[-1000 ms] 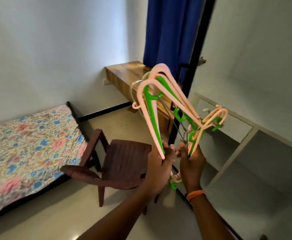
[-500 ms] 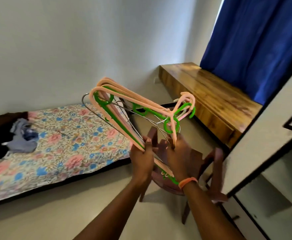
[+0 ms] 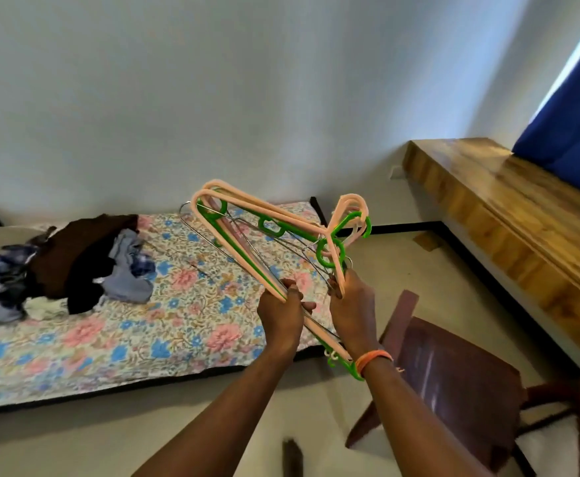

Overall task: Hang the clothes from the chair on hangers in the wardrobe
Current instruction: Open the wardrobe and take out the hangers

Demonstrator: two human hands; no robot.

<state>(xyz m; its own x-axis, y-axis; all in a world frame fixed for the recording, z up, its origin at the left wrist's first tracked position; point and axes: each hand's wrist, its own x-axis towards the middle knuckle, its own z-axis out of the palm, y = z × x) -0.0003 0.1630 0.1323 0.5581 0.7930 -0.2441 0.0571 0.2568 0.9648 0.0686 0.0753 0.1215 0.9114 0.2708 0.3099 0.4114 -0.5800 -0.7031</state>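
Over the bed [image 3: 109, 356], both hands grip hangers [image 3: 264, 232].

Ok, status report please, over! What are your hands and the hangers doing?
Both hands, left and right, grip the hanger bundle. Clothes pile on bed. Chair seat bare. Nothing in the way.

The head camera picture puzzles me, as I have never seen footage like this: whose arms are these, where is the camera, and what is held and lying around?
The camera sits on a person's head and looks forward and down, so the two bare arms reaching in from below are that person's own. The left hand and the right hand, with an orange wristband, together grip a bundle of peach and green plastic and thin wire hangers. Behind lies a bed with a floral sheet, and on it a heap of dark and pale blue clothes. At lower right stands a dark brown plastic chair, its seat bare where it shows. A wooden bench runs along the right.
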